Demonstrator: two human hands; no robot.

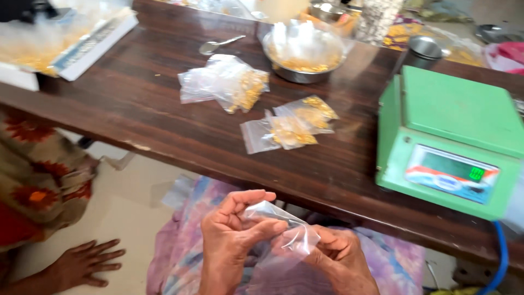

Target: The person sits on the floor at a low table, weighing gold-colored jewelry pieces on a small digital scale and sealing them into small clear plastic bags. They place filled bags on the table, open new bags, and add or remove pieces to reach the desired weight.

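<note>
Head camera looks down over the near edge of a dark wooden desk (164, 117) to the person's lap, where both hands work a small clear plastic bag (284, 232). The left hand (232, 235) has its thumb and forefinger closed on the bag's upper edge, the other fingers curled above it; the right hand (338, 257) pinches the bag's lower side from below, fingers folded in around the film. The bag looks empty and sits below the desk's near edge, over a purple patterned cloth (185, 240) covering the lap. On the desk, near its middle, lie two filled bags (289, 128) holding small yellow pieces, overlapping each other, and just beyond them toward the far edge a looser heap of bags (226, 82) with more yellow pieces. A steel bowl (303, 54) lined with plastic and holding yellow pieces stands by the far edge, a spoon (218, 45) to its left. A green weighing scale (450, 139) with a lit display sits at the right end near the front edge. At the left corner rests a white box (71, 46). Another person's hand (84, 265) lies flat on the floor at lower left.
</note>
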